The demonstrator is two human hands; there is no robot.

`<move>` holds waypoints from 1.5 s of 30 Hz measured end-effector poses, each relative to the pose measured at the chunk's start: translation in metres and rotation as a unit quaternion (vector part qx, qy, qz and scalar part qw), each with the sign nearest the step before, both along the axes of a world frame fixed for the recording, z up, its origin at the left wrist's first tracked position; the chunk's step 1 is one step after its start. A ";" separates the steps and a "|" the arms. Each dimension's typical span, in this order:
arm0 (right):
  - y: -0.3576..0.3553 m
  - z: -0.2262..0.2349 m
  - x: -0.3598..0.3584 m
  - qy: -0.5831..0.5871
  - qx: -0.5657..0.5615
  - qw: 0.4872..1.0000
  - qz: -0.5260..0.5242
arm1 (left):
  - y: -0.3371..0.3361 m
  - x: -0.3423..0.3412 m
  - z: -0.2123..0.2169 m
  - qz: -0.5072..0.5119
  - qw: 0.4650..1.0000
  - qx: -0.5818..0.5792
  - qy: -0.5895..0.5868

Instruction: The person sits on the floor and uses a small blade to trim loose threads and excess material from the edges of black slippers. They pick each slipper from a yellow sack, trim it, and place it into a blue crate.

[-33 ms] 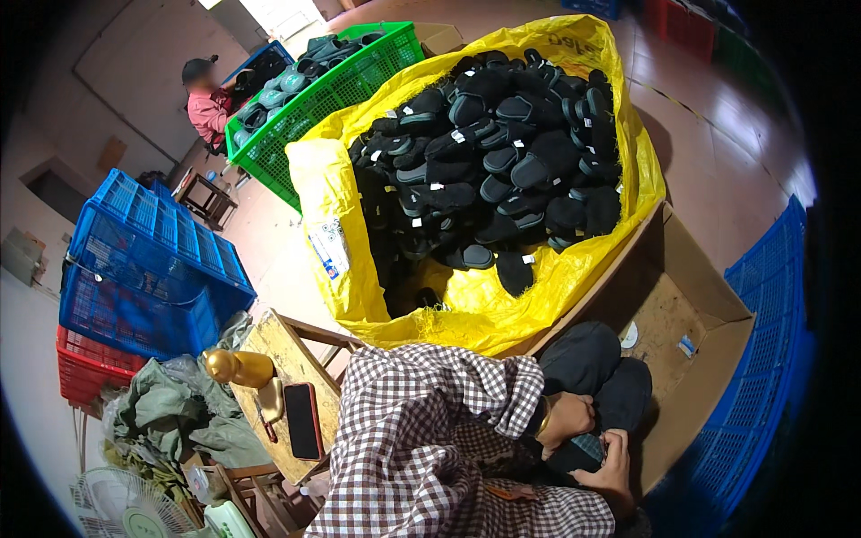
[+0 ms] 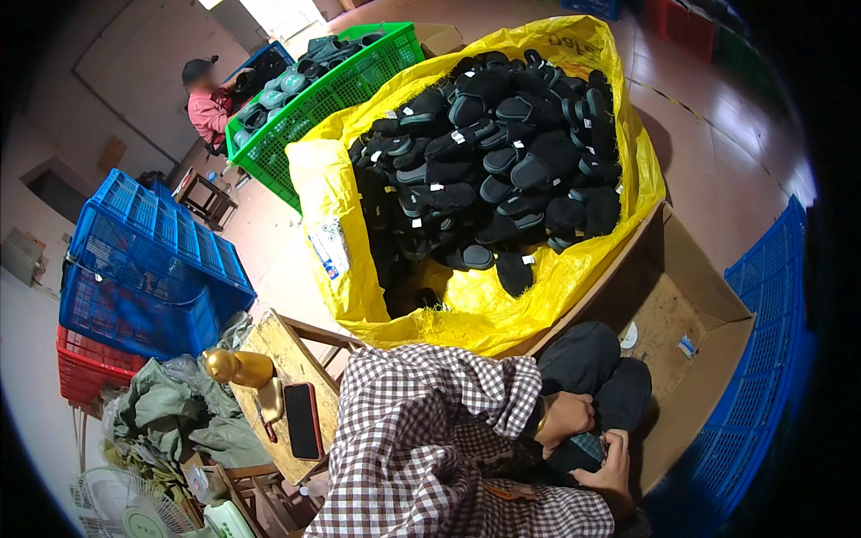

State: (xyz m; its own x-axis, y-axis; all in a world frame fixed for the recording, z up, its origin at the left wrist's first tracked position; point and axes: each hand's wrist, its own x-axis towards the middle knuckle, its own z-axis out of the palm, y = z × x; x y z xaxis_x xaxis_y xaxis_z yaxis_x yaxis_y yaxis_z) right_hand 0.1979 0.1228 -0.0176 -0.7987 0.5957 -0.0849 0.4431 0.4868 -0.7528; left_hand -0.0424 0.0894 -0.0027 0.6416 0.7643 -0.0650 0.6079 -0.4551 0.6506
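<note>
Low at the right, over my lap, both hands meet on a dark slipper (image 2: 587,446) with a greyish-green patch; most of it is hidden by my fingers. My left hand (image 2: 567,418), a bracelet at its wrist, curls down over the far side of it. From the near side my right hand (image 2: 612,470) grips it, thumb and fingers bent around its edge. Ahead of me a large yellow woven bag (image 2: 345,305) stands open, heaped with black slippers (image 2: 516,170) bearing small white tags.
An open cardboard box (image 2: 708,372) is beside my knees, with a blue crate (image 2: 762,359) to its right. On my left, a wooden stool (image 2: 273,448) holds a phone (image 2: 303,421) and a golden bottle (image 2: 238,367). Beyond are a green crate (image 2: 296,125) of shoes and a seated person (image 2: 208,112).
</note>
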 end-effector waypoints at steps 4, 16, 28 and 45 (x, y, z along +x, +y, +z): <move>-0.006 0.005 -0.002 -0.004 0.012 0.999 -0.038 | -0.016 -0.004 -0.012 0.078 0.990 0.076 -0.084; -0.025 0.022 -0.004 -0.042 0.029 0.992 -0.114 | -0.014 0.001 -0.002 0.050 0.979 0.144 -0.133; -0.018 0.020 -0.007 0.017 0.038 0.991 -0.127 | -0.012 0.002 0.003 0.058 0.978 0.179 -0.094; 0.013 0.003 -0.010 0.054 -0.017 0.994 -0.093 | -0.021 0.028 -0.006 0.274 0.955 0.112 -0.036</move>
State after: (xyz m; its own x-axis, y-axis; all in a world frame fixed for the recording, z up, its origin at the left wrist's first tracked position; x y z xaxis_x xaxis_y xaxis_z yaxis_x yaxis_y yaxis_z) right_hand 0.1875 0.1356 -0.0143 -0.6811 0.7317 -0.0271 0.4387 0.3782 -0.8152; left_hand -0.0145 0.0687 -0.0091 0.1392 0.9758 0.1686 0.7523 -0.2149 0.6227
